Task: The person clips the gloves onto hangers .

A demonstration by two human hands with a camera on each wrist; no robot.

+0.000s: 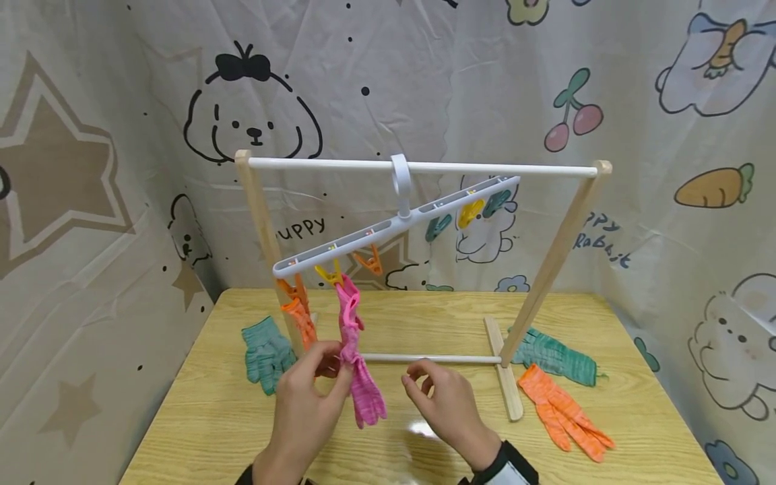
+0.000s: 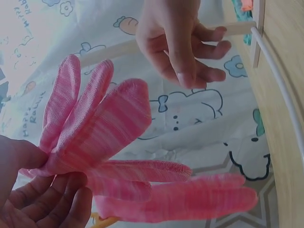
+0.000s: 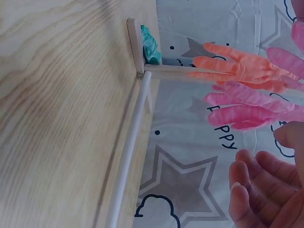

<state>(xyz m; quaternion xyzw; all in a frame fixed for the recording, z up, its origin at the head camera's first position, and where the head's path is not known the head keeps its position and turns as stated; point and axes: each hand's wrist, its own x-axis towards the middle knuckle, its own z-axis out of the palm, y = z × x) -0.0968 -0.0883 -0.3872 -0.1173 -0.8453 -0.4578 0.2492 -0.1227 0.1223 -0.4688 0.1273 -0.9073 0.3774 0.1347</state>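
The left hand [image 1: 309, 394] pinches the pink knit glove [image 1: 358, 364] at mid-length, below the yellow clip [image 1: 330, 275] it hangs from. The right hand [image 1: 445, 404] hovers beside it, loosely curled, holding nothing. The glove looks light and floppy, best gripped near its cuff.

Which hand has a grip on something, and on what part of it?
The left hand pinches the pink glove at mid-length, above its dangling fingers; the glove hangs from a yellow clip. The right hand holds nothing.

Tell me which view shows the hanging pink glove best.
The head view: the whole pink glove hangs from a yellow clip, held by the left hand. The left wrist view shows only its fingers close up; the right wrist view, fingertips at the edge.
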